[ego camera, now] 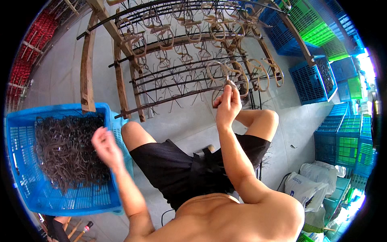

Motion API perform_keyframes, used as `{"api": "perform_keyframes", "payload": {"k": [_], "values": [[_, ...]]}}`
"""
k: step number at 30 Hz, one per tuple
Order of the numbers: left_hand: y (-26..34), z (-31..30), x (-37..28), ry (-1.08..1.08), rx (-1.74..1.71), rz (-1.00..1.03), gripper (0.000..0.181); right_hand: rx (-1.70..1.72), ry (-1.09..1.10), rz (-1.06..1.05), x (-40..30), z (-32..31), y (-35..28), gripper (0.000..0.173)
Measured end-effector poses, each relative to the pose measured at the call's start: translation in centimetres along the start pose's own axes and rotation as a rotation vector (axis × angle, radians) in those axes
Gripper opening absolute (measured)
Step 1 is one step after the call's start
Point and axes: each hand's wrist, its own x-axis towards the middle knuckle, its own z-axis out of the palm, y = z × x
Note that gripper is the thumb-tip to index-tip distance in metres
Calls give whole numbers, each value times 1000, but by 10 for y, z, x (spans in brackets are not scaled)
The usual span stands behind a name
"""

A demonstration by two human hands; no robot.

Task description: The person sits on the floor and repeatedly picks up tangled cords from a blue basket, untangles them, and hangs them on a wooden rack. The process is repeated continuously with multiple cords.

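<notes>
My right hand (228, 106) is raised at the front of a hanging rack, its thumb and fingertips pinching a small grey-brown piece (231, 83). Pale, curved loop-shaped pieces (259, 74) hang beside and behind that hand; whether the pinched piece joins one of them is unclear. Many hooked wires line the rack's dark metal rods (169, 101). On the other side, my left hand (107, 148) is blurred, with its fingers loosely apart and nothing visible in them. It is by the right rim of a blue plastic crate (69, 202), which holds a heap of dark, curved strips (69, 151).
Wooden posts (87, 66) support the rack. A blue crate of dark pieces (325, 75) stands at the right, near stacked blue and green crates (347, 139). White bags (305, 187) lie lower right. Red netted material (39, 33) is at the upper left. Part of another person (57, 230) shows lower left.
</notes>
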Motion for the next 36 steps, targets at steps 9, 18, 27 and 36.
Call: {"api": "perform_keyframes", "payload": {"k": [9,18,27,36], "values": [[-246,-110,78,-180,947,-857,63,84,32,251,11,6,15,20],[-210,-100,83,-157,594,-842,59,119,81,302,19,14,2,19],[-274,-124,75,-115,219,-712,27,117,-11,289,11,22,11,20],[-166,-77,58,230,995,-277,34,148,-19,402,25,-2,-6,19]]}}
